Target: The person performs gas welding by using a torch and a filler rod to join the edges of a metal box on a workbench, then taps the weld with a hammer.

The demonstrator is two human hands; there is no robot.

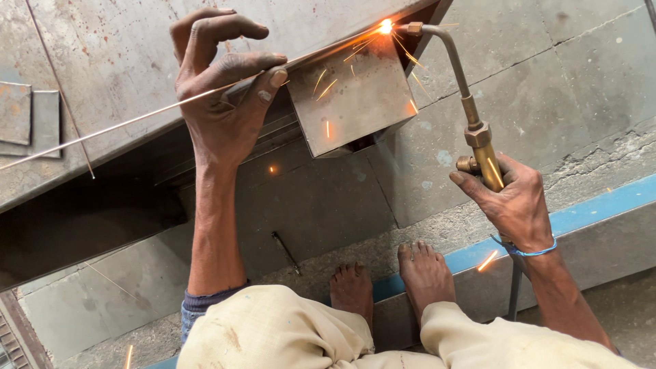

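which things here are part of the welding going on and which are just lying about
In use: filler rod in left hand; brass torch in right hand; metal box.
Lying about: small flat plates; dark rod on the floor.

Rod (123,123) left of box (352,102); torch (471,116) right.

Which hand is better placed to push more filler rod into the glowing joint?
Left. The left hand already pinches the thin filler rod, which points toward the glowing spot. The right hand is occupied, gripping the brass torch.
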